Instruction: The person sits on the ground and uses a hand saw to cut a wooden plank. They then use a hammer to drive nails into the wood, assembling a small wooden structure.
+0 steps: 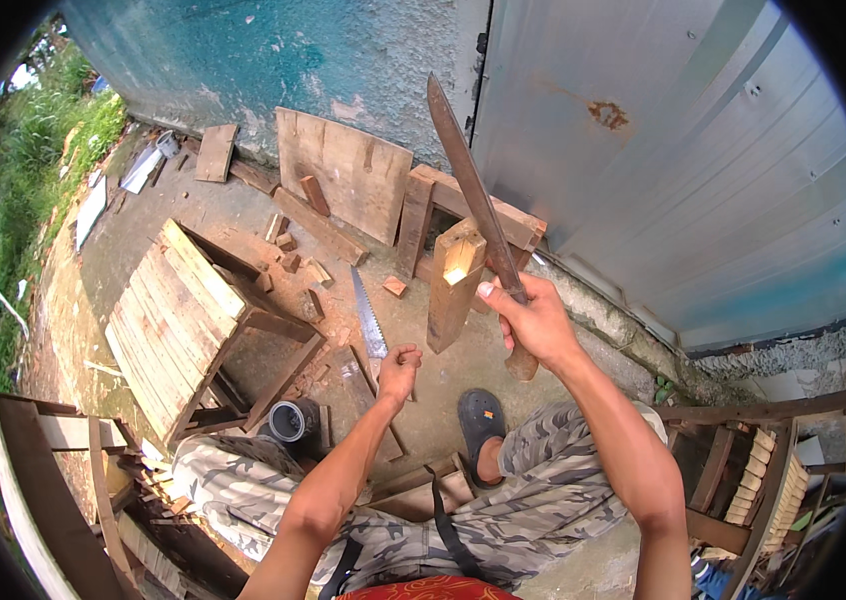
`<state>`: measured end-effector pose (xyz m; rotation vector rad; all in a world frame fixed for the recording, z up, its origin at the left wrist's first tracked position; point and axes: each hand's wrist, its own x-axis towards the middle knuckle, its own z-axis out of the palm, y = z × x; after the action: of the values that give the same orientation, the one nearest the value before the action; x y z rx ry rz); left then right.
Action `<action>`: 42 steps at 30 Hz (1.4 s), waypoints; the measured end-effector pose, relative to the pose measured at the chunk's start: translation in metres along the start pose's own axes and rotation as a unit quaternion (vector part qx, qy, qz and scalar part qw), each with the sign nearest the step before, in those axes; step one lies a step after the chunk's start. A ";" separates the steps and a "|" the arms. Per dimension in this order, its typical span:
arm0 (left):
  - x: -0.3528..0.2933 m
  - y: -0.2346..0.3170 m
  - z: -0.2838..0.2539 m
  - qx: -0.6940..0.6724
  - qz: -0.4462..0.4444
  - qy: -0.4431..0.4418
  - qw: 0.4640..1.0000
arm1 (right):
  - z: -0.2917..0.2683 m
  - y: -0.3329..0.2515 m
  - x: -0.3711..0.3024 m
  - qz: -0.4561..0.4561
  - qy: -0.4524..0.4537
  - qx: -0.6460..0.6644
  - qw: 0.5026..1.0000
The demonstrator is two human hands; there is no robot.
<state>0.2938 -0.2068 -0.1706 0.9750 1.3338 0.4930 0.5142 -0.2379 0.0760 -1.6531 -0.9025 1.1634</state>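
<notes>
My right hand (533, 325) is closed around the wooden handle of a machete (478, 195), whose long, brown-stained blade points up and away. Just left of the blade, a thick wooden post (455, 300) stands upright, with a pale, freshly cut patch at its top. I cannot tell whether the blade touches it. My left hand (399, 374) is curled closed, low in the middle, and whatever may be in its fingers is hidden. Beside it lies a handsaw (368, 315) with its toothed blade pointing away; its handle end is hidden, and I cannot tell whether my hand touches it.
A slatted wooden stool (178, 330) lies tipped at the left. Near it are a grey cup-shaped container (289, 421) and several wood offcuts (313, 303). A plywood sheet (338, 170) and a wooden frame (483, 205) stand by the wall. Stacked timber (738, 470) flanks me on the right.
</notes>
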 end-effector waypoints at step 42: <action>-0.075 -0.033 -0.185 0.147 0.195 0.125 0.962 | 0.255 0.177 -0.044 -0.015 -0.100 -0.150 0.983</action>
<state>0.0942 -0.2271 -0.1430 1.4754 1.4712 0.7512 0.2696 -0.2724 -0.1176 -1.7729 -1.2780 1.2352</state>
